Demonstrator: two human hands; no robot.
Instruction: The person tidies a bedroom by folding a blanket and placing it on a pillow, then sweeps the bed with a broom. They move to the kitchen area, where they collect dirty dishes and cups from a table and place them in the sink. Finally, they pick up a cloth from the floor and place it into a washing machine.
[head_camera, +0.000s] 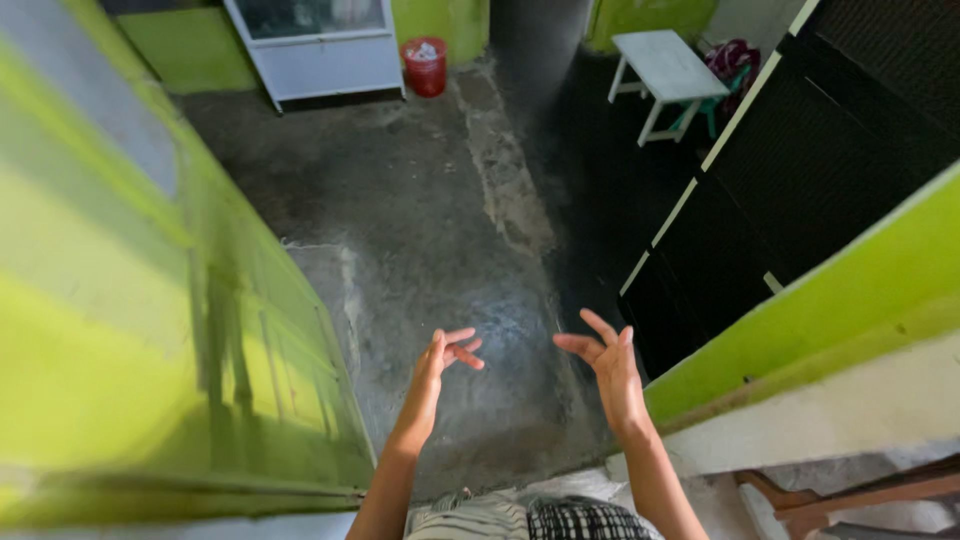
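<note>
Head view: both bare hands are held out in the air above a grey concrete floor (420, 200), with nothing in either of them. The left hand (437, 365) has its fingers (466, 352) spread and loosely curled, pointing toward the other hand, released and touching nothing. The right hand (610, 365) is likewise released, its fingers (598, 325) fanned wide and apart from everything. The two hands face each other with a clear gap between them, and the floor lies well below both.

To the left rises a bright green wall (120, 350), and to the right a green and white ledge (830, 330) runs beside dark mesh panels (830, 120) framed in white. At the far end of the floor stands a red bucket (425, 66) with something white inside, just beside a white cabinet (320, 50) with a glass front. A small white bench (665, 70) stands at the upper right, with a dark red bundle (735, 58) behind it. A brown wooden piece (850, 495) shows at the lower right. A black and white checked cloth (540, 518) lies at the bottom edge, between the forearms
</note>
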